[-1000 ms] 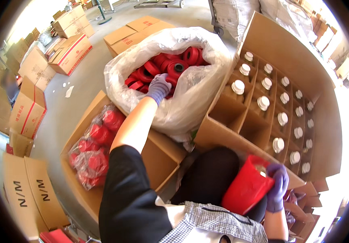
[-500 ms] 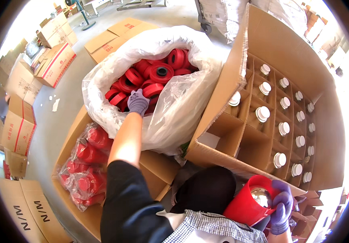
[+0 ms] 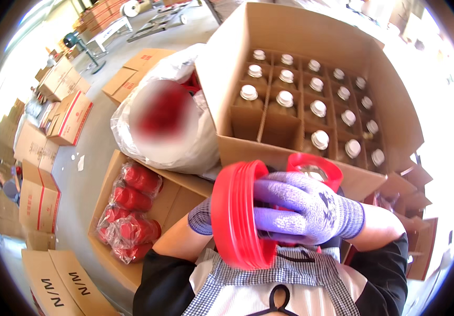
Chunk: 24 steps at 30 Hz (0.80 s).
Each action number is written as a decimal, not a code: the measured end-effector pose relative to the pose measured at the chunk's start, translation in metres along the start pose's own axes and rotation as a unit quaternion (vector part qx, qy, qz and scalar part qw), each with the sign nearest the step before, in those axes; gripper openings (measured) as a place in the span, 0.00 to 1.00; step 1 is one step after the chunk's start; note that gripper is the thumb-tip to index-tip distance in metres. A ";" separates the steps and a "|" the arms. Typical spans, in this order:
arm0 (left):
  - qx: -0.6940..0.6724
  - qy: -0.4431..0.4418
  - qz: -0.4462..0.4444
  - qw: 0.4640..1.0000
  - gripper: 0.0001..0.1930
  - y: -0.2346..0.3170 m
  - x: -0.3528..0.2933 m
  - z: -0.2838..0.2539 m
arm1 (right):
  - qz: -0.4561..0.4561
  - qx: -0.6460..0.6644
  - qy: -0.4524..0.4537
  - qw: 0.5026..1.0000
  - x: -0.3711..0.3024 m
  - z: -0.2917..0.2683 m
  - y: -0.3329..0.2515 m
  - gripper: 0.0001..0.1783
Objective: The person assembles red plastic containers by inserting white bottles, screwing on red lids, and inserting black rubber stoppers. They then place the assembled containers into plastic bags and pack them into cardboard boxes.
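A large red threaded lid [image 3: 237, 210], hollow and ring-like, is held up on edge close to me. My right hand [image 3: 306, 208], in a purple-grey knit glove, has its fingers bent into the lid's opening, gripping it. My left hand [image 3: 200, 217] is at the other side of the lid; only its gloved wrist shows, and its fingers are hidden behind the lid. Just beyond my right hand stands a red container [image 3: 329, 167] with something shiny inside, mostly covered by the hand.
An open carton [image 3: 290, 150] with dividers holds several white-capped bottles [image 3: 319, 139], with vacant front-left compartments. Left of it is a clear plastic bag [image 3: 127, 131] of red parts, partly blurred. A lower carton [image 3: 174, 203] holds red items in plastic wrap [image 3: 137, 229].
My left hand has left the bag and come back to my lap, where the red lid now is. My right hand has moved left from the red container onto the lid. The view has shifted right.
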<state>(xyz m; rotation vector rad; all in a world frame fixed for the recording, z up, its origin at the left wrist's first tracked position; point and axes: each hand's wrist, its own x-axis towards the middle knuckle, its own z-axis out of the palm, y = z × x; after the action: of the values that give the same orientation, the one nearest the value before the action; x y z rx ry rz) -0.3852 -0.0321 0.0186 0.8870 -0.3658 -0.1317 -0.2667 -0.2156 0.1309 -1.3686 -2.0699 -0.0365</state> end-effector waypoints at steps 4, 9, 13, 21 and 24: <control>0.068 0.035 0.011 0.997 0.46 -0.004 -0.006 0.050 | 0.047 -0.226 0.031 0.973 -0.030 -0.009 -0.032 0.36; 0.447 0.109 0.145 0.876 0.57 -0.007 0.006 0.076 | 0.298 0.129 0.127 0.937 -0.050 -0.010 -0.034 0.29; 0.331 0.089 0.159 0.926 0.58 0.002 0.028 0.097 | 0.425 0.254 0.115 0.861 -0.061 -0.040 -0.043 0.26; 0.473 0.084 0.239 0.844 0.56 -0.002 0.043 0.100 | 0.228 0.101 0.243 0.937 -0.054 -0.029 -0.045 0.31; 0.380 0.128 0.219 0.890 0.55 -0.007 0.038 0.102 | 0.483 0.320 0.153 0.800 -0.054 -0.056 -0.049 0.31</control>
<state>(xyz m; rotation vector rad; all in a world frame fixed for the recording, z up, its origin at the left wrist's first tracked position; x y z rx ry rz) -0.3871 -0.1207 0.0813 1.5493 -0.3639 0.5853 -0.2662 -0.3020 0.1623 -1.6375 -0.7908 0.7528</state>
